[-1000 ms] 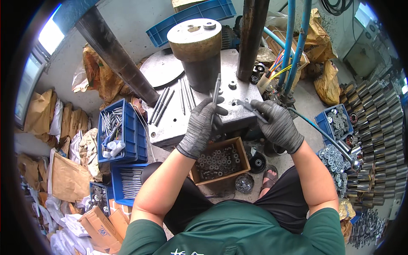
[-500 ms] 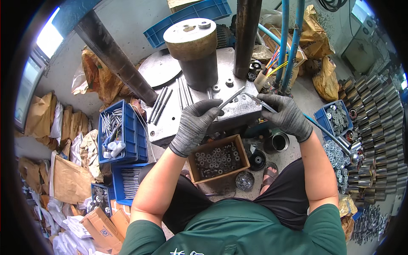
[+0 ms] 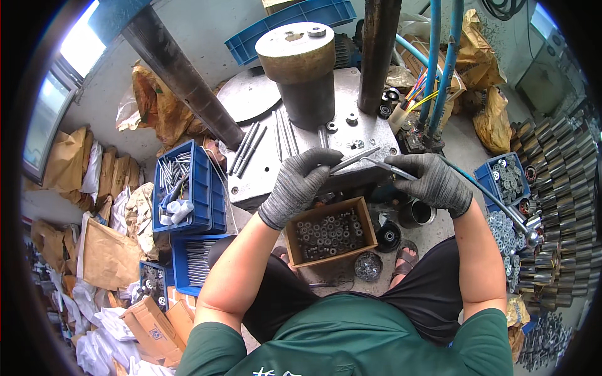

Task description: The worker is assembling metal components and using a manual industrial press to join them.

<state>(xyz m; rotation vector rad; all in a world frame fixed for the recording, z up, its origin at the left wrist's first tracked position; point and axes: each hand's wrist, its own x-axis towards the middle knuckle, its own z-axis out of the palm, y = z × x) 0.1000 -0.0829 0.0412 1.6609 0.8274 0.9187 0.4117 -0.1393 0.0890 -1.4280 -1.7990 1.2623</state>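
Both hands wear grey knitted work gloves and meet over the front edge of a grey metal press table. Left hand is curled closed around the near end of a slim metal rod, which slants up and away toward the right hand. Right hand is also closed, pinching a thin metal tool whose tip points toward the left hand and comes close to the rod; whether the two touch cannot be made out.

Just beyond the hands, a thick brownish steel cylinder stands upright on the table, and a dark vertical column rises beyond the right hand. More loose rods lie flat on the table beyond the left hand. Blue hoses run up past the right hand's far side.

Directly below the hands, between the person's knees, sits a shallow cardboard box filled with small dark metal rings. Left of the left forearm is a blue plastic bin holding rods and a few pale cylinders, with a second blue tray of rods nearer the body. To the right of the right hand, another blue bin holds ring-shaped parts, and rows of shiny metal cylinders are stacked farther out. Brown paper bags are heaped on the floor at the far left.
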